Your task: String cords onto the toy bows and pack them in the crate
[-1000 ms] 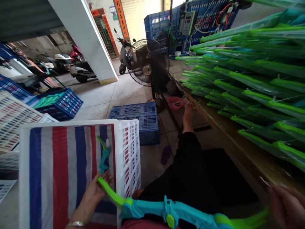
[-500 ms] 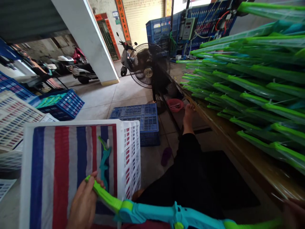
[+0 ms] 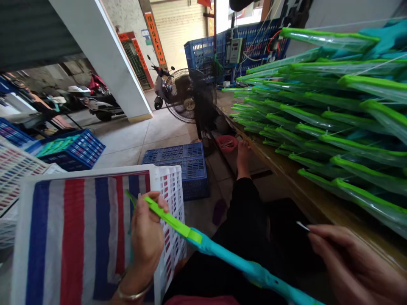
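Note:
My left hand point(image 3: 148, 233) is closed around the green end of a plastic toy bow point(image 3: 227, 256), which slants down to the right across my lap. Its middle is teal, and its far end runs out of the bottom of the view. On the right, my right hand point(image 3: 346, 258) pinches a small thin white piece point(image 3: 303, 226) between thumb and fingertips, apart from the bow. Whether it is a string end or a pin I cannot tell. Behind my left hand, another green-and-teal piece point(image 3: 129, 197) lies partly hidden in the white crate point(image 3: 168, 212) with its striped lining.
Green-edged pieces in clear film point(image 3: 318, 106) are stacked on a wooden table point(image 3: 280, 169) to my right. Ahead are a blue crate point(image 3: 190, 169), a pink bowl point(image 3: 226, 144) and a standing fan point(image 3: 190, 103). A purple slipper point(image 3: 219, 212) lies on the floor.
My left hand has moved right and up with the bow, which now slants more steeply. My right hand has come in from the right edge, holding the white piece.

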The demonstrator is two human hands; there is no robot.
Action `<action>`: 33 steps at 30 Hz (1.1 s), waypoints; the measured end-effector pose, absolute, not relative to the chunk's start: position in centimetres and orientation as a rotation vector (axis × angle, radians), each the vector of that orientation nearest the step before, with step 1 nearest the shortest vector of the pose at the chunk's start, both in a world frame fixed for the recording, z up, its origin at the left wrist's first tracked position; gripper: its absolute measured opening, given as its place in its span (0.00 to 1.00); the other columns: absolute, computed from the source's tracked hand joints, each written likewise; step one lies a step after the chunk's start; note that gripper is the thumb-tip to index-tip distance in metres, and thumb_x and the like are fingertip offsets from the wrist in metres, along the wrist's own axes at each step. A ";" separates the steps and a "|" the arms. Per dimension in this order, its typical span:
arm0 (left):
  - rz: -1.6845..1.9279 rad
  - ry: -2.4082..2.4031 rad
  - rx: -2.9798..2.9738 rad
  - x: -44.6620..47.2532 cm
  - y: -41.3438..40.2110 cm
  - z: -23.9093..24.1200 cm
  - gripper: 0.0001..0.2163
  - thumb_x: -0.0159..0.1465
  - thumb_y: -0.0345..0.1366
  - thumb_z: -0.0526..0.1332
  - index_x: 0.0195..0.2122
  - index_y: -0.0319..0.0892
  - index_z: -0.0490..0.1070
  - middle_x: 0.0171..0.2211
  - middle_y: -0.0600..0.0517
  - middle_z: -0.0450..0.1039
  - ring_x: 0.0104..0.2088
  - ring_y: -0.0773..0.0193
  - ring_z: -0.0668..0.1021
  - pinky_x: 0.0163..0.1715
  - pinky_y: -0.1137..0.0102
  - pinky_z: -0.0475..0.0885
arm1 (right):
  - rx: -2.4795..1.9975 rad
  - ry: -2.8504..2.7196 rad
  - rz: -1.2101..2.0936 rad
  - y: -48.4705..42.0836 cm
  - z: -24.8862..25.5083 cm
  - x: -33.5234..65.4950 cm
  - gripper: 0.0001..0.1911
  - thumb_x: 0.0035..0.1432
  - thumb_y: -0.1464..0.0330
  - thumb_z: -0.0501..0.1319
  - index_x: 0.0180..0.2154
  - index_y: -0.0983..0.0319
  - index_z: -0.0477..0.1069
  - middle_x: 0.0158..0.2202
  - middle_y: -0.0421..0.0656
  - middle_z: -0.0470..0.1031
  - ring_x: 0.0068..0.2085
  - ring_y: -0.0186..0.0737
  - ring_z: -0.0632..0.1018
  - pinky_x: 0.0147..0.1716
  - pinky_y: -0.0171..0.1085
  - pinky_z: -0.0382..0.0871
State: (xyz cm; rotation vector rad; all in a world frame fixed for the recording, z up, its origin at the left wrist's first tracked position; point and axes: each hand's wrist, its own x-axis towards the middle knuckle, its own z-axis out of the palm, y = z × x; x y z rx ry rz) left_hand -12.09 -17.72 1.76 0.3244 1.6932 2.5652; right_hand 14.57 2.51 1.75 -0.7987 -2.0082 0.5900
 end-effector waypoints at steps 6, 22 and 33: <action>2.579 1.395 0.629 -9.3 -13.6 3.3 0.19 0.69 0.55 0.60 0.40 0.42 0.71 0.24 0.54 0.66 0.25 0.67 0.69 0.28 0.72 0.67 | -0.274 -2.108 0.750 0.7 6.9 6.6 0.06 0.68 0.74 0.58 0.38 0.59 0.71 0.34 0.41 0.73 0.32 0.32 0.76 0.31 0.28 0.71; 2.338 0.633 0.512 -8.1 -14.6 2.6 0.12 0.64 0.45 0.64 0.33 0.42 0.65 0.29 0.53 0.64 0.31 0.65 0.67 0.33 0.72 0.66 | 0.167 -2.309 0.614 -5.4 6.7 -0.1 0.13 0.74 0.75 0.49 0.43 0.66 0.72 0.35 0.45 0.72 0.34 0.33 0.75 0.28 0.28 0.70; 2.362 0.702 0.485 -8.1 -14.4 2.7 0.14 0.63 0.46 0.64 0.32 0.42 0.65 0.29 0.53 0.65 0.31 0.64 0.67 0.35 0.71 0.65 | 0.177 -2.270 0.738 -5.5 6.4 -0.3 0.11 0.74 0.75 0.50 0.42 0.66 0.71 0.36 0.45 0.72 0.33 0.32 0.75 0.27 0.28 0.70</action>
